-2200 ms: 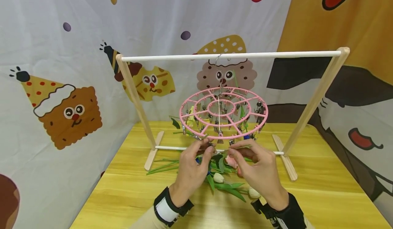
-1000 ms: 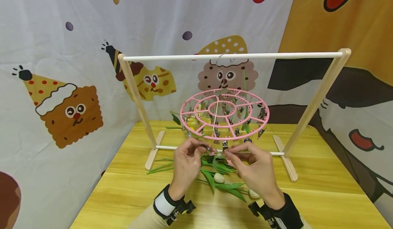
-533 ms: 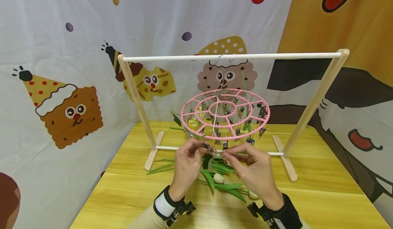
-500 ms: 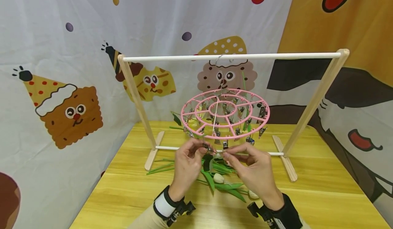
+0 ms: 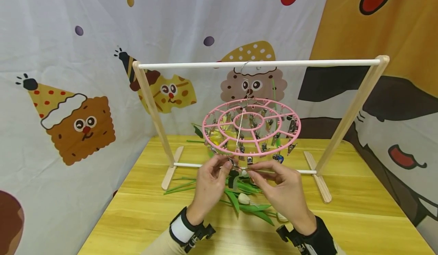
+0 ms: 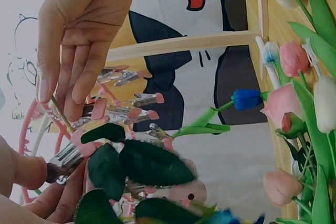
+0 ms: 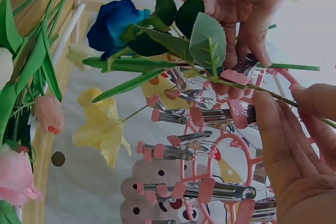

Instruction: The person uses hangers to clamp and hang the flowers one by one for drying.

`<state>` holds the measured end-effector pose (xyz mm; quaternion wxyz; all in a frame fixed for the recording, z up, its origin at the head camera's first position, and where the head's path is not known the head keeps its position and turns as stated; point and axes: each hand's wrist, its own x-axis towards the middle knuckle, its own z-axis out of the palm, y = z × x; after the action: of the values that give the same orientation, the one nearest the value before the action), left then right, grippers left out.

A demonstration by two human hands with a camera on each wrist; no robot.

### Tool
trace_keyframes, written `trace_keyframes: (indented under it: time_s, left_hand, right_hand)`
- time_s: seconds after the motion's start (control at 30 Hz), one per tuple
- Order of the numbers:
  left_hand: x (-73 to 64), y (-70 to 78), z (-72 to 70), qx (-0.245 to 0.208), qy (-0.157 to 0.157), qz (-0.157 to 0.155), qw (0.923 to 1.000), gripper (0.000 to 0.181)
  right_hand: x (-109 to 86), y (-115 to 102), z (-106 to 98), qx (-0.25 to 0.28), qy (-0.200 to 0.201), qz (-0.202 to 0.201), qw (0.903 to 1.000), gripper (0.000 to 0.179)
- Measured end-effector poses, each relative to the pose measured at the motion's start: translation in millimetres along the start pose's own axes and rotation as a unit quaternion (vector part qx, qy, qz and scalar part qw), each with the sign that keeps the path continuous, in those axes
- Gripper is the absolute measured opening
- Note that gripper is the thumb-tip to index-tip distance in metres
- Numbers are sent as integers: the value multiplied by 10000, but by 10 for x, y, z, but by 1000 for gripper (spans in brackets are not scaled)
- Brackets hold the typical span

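A pink round clip hanger (image 5: 257,154) hangs in front of me, ringed with metal clips. At its near edge my left hand (image 5: 210,184) pinches a clip (image 6: 68,158) with pink tips. My right hand (image 5: 285,188) pinches the thin stem (image 7: 273,95) of a blue artificial rose (image 7: 115,27), just to the right of that clip. The stem lies across the pink tips in the right wrist view. Dark green rose leaves (image 6: 152,163) hang below the clip. A yellow flower (image 7: 102,127) and a blue tulip (image 6: 247,99) hang farther along the hanger.
A wooden rack with a white top bar (image 5: 191,64) carries the hanger. Beneath it, several loose flowers lie on the wooden table (image 5: 137,217), among them a white tulip (image 5: 244,198) and a pink rose (image 7: 18,174). A patterned curtain (image 5: 164,19) stands behind.
My right hand has shifted slightly left and down, closer to my left hand. The hanger has swung a little. In the last half second both hands have barely moved, the left rising slightly.
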<state>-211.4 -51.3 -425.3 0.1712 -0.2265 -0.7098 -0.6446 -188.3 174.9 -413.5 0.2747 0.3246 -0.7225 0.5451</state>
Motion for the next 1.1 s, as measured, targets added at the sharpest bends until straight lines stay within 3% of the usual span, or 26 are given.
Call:
trace_keyframes:
  time_s: [0.4,0.7,1.1]
  left_hand:
    - [-33,-47,-67,299,13,-16,9996,29]
    - [15,-76,-187,570,96,-48,9983,28]
    - [122,-138,-310,882,331,31,9956,26]
  right_hand:
    - [-77,-6,-29,-453,-134,115,9988,41]
    - [-169,77,-68,-585,-241,83,9980,34]
    - [-319,236,-134,-1159,-362,-10,9926,39]
